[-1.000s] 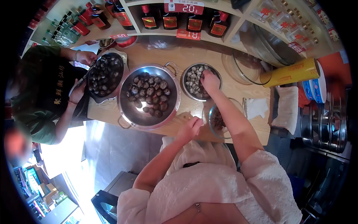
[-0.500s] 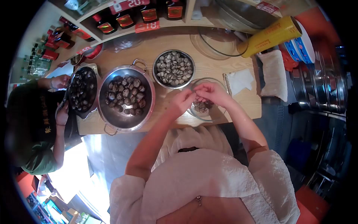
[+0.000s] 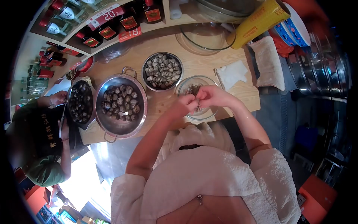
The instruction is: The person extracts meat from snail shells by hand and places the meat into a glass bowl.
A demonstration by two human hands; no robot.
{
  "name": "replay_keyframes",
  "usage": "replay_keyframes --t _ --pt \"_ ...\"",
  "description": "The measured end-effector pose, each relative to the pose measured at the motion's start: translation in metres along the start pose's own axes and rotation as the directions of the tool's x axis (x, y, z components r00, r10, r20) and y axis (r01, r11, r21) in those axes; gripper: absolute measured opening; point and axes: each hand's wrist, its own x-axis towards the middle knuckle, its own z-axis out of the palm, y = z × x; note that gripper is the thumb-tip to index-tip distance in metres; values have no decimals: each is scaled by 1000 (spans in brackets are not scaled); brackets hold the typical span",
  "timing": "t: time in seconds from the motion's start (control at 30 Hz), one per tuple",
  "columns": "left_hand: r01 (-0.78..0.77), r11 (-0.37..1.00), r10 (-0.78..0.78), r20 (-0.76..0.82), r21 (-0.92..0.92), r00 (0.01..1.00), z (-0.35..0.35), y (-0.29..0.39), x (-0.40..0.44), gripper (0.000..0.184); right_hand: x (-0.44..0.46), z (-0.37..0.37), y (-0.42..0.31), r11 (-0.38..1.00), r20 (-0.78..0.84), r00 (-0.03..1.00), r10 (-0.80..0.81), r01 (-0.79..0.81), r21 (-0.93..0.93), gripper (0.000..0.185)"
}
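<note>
The left hand (image 3: pixel 187 104) and right hand (image 3: pixel 214 96) are meeting above the glass bowl (image 3: pixel 212 112), with fingers closed on a small shellfish (image 3: pixel 198 107). The steel bowl of clams (image 3: pixel 162 71) stands near, behind them.

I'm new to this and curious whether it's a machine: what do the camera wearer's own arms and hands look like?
They are a person's: short, loose, off-white sleeves of rough-textured cloth, bare forearms below. The left hand and right hand are ungloved; no watch or bracelet shows.
</note>
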Motion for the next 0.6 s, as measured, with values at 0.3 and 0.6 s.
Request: replay_keyframes --t 0.3,0.6 --pt "27 999 -30 67 43 997 0 -2 -3 15 1 -2 -9 997 108 993 37 -30 -69 15" --pt "28 998 -36 171 49 985 -1 -7 -4 23 4 0 -13 994 163 982 94 -83 -77 17"
